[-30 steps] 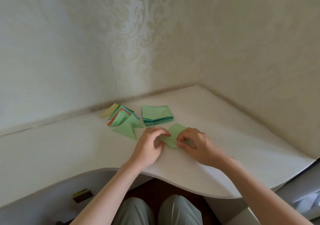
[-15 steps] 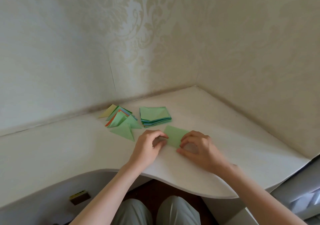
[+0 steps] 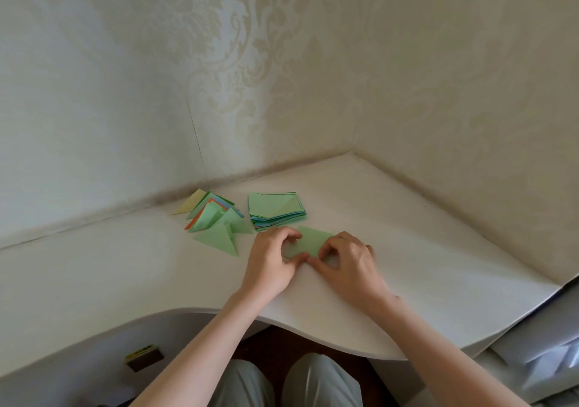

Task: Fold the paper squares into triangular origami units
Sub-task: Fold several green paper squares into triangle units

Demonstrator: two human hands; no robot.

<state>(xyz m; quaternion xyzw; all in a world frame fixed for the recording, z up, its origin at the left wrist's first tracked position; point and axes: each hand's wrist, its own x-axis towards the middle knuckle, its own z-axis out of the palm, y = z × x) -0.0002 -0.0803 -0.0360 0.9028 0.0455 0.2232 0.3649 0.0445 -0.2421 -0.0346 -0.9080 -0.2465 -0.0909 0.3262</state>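
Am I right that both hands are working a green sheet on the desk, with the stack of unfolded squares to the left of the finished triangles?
Not quite. In the head view the stack of squares lies to the right of the folded triangles. Both hands, left hand and right hand, do work the green sheet on the desk.

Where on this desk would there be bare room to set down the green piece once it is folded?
Bare desk lies right of the right hand, out to the wall, and left of the folded triangles. It is crowded between the triangles and the paper stack, and just before the stack, where both hands hold the green paper; left hand.
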